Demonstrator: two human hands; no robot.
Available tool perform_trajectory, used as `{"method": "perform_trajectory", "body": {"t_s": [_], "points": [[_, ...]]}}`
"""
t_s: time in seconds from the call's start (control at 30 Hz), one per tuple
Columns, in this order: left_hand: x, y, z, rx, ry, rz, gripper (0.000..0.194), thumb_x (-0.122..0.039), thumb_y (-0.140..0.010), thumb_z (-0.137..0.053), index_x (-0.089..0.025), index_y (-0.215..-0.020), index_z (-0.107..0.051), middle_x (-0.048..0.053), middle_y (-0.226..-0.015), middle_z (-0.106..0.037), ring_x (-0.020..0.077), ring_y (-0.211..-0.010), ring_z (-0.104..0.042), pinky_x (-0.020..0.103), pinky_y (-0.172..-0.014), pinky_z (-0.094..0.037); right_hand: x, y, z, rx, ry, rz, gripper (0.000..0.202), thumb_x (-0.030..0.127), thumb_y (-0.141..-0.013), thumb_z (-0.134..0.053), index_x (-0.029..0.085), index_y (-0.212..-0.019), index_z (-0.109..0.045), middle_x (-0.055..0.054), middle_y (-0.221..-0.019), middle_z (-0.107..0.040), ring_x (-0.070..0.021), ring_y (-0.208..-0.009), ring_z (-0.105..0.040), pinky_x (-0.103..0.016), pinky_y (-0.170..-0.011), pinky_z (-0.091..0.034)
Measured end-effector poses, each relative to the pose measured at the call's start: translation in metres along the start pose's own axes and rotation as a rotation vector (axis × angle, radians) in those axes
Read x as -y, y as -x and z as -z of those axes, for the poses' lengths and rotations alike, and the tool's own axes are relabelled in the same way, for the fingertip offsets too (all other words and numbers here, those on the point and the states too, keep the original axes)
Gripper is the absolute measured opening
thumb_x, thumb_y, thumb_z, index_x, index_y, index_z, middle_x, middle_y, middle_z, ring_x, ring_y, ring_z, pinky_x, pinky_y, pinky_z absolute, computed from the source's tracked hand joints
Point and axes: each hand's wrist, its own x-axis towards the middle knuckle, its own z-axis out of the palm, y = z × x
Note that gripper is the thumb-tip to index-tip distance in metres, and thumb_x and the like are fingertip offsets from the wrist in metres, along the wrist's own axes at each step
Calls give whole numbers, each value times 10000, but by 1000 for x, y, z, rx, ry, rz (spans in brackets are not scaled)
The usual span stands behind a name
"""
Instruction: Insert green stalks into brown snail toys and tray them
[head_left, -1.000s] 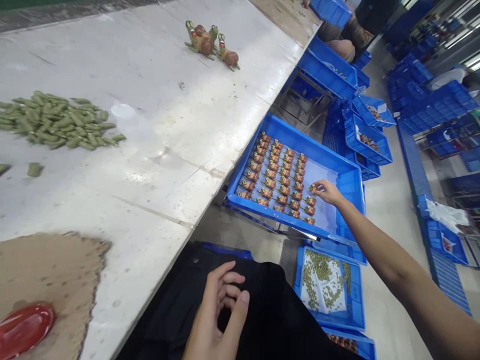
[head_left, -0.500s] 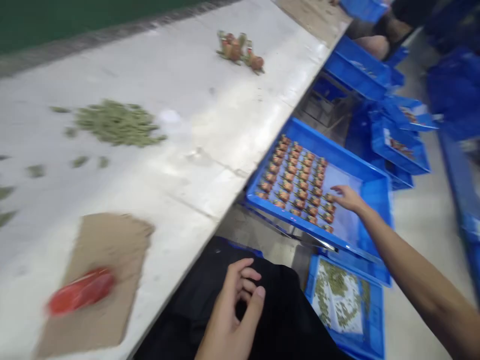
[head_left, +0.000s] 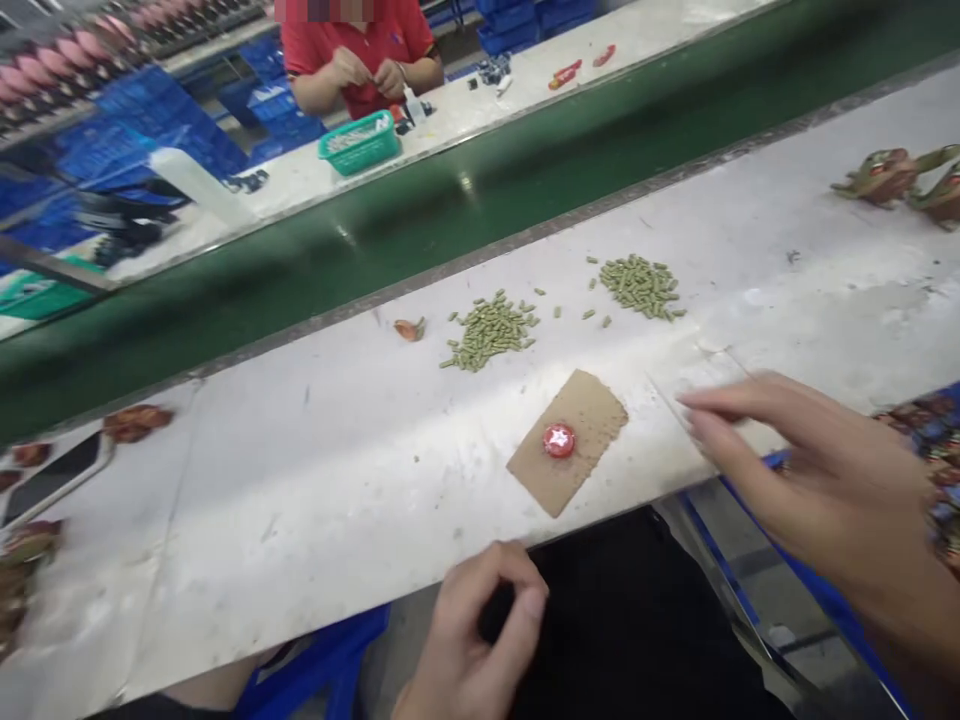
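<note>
My left hand (head_left: 480, 630) is at the table's front edge, fingers curled and thumb meeting the fingertips; nothing shows in it. My right hand (head_left: 810, 475), smeared by motion, is over the front of the table at the right. Its index finger and thumb are stretched out with a gap, and I see nothing between them. Left of it lies a cardboard piece (head_left: 589, 402), on which a round red object with a white star (head_left: 559, 440) sits. Beyond are two piles of small green pellets (head_left: 491, 332). A small brown-and-green piece (head_left: 409, 329) lies beside the left pile.
Brown-and-green figures (head_left: 885, 177) stand at the far right; more brown pieces (head_left: 941, 440) are under my right wrist. A phone (head_left: 56, 478) lies at the left. Across a green strip (head_left: 465, 190), a person in a red shirt (head_left: 367, 50) works behind a green basket (head_left: 360, 145).
My view has swung left from the blue tray to the table. My right hand has left the tray and is now over the table. My left hand's fingers have closed toward the thumb.
</note>
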Motion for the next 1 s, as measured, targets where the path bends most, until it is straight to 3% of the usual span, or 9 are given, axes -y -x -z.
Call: {"method": "perform_trajectory", "body": {"t_s": [0.07,0.13,0.27,0.5,0.63,0.8,0.9,0.93,1.0], "points": [[1,-1,20,-115,-122,3,276,-242,-1203,-558,-257,-943,-646,-16,-751,-677,150,-659,-670,256,-651,-550,11,-55,-53,115,-68,143,200,178,-1136,-649,270,-1201,-815,-67,-1107,-839,-262,-935,-803,-390,-817,-625],[4,-1,44,-235,-285,22,269,-255,-1191,-575,-255,-941,-674,-11,-787,-701,161,-705,-701,261,-684,-568,12,-99,-97,295,-14,110,231,203,-1115,-646,228,-1256,-827,-112,-1250,-821,-269,-910,-799,-422,-843,-633],[18,13,91,-483,-488,140,153,-281,-1120,-646,-245,-1006,-741,19,-870,-751,202,-813,-727,296,-759,-588,7,-136,-141,459,169,12,240,234,-1044,-667,141,-1187,-837,-211,-1273,-796,-380,-1045,-808,-511,-968,-634],[56,50,147,-726,-640,372,181,-367,-1053,-612,-231,-1057,-731,78,-984,-795,252,-869,-747,380,-826,-629,-26,-130,-148,404,199,165,182,343,-993,-618,252,-977,-775,-155,-981,-836,-382,-831,-770,-476,-736,-562],[74,54,206,-922,-756,506,175,-245,-978,-642,-194,-1136,-697,161,-1181,-768,347,-1183,-731,533,-1104,-595,-49,-127,-151,310,88,322,152,383,-1022,-665,298,-1049,-787,-105,-816,-815,-367,-692,-751,-449,-592,-459],[89,60,290,-1163,-865,721,296,-209,-968,-743,-133,-1238,-648,281,-1634,-578,509,-1666,-436,791,-1395,-256,-56,-127,-149,281,50,375,108,397,-1043,-714,318,-1048,-787,-59,-677,-750,-313,-540,-677,-418,-505,-385],[83,62,324,-1198,-829,781,268,-345,-999,-797,-157,-1130,-658,203,-1695,-587,557,-1764,-295,856,-1422,-142,-48,-127,-139,351,105,263,158,361,-982,-743,275,-1080,-833,-84,-746,-798,-324,-623,-730,-407,-547,-452],[80,61,331,-1195,-800,779,264,-355,-973,-810,-170,-1034,-632,193,-1674,-615,600,-1778,-230,901,-1400,-129,-43,-128,-135,393,140,212,200,351,-970,-736,253,-1099,-853,-102,-810,-828,-333,-681,-757,-410,-586,-499],[73,54,341,-1159,-708,734,358,-279,-833,-838,-217,-844,-485,231,-1522,-706,726,-1755,-127,1025,-1229,-281,-33,-129,-125,469,205,116,273,350,-980,-698,222,-1132,-886,-135,-965,-873,-350,-806,-799,-431,-697,-583]]}}
